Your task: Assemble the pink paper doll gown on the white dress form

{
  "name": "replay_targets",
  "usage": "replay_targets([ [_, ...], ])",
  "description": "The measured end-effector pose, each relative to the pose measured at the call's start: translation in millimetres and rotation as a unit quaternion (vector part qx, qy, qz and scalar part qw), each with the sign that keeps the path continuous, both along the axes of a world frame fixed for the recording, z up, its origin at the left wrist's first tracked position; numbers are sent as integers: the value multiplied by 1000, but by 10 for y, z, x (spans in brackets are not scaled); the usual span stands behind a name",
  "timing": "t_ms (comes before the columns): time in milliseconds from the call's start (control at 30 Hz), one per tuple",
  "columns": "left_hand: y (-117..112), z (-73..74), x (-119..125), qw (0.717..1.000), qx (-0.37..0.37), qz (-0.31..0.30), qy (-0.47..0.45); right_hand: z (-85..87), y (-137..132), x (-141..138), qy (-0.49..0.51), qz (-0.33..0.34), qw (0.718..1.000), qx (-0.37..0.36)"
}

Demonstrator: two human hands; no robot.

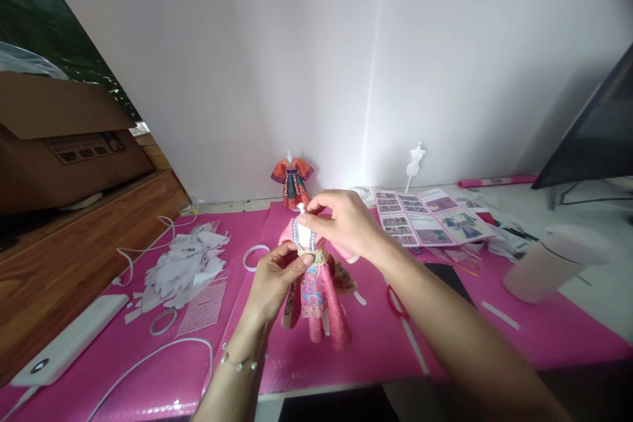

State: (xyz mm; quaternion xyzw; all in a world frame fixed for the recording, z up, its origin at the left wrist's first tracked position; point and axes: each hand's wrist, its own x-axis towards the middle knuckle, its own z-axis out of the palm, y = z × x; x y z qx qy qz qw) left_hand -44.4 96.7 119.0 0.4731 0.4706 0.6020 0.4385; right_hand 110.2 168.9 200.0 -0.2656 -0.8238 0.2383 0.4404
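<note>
A small doll dress form in a pink costume is held upright over the pink table mat, near the middle of the view. Its pink skirt hangs down below a gold waistband and a patterned front panel. My left hand grips it at the waist, thumb on the waistband. With fingers bent at the shoulder and collar, my right hand pinches the pink garment by the neck. The far-side fingertips of both hands are hidden behind the costume.
Behind stands another form in an orange robe; a bare white mannequin is to its right. Around lie an instruction sheet, white scraps, tape rings, a white power bank with cable, a phone and a pale cup.
</note>
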Motion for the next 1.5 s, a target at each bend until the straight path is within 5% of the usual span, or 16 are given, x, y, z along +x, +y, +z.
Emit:
replay_targets([
  [267,63,-50,77,1000,3,23,-10,-165,134,33,16,27,999,-10],
  [400,94,-140,117,998,-9,55,-24,-309,36,150,69,-58,994,62],
  [500,111,-201,119,997,-9,69,-25,-528,-156,229,80,-150,982,87],
  [733,173,-326,117,997,-4,73,-34,-1085,-298,140,-11,-146,989,-33],
  [1100,224,-463,122,997,15,79,-6,-1267,-139,79,127,-8,971,-201],
  [1500,176,-423,138,996,39,82,-1,-1187,-122,165,77,15,974,-210],
])
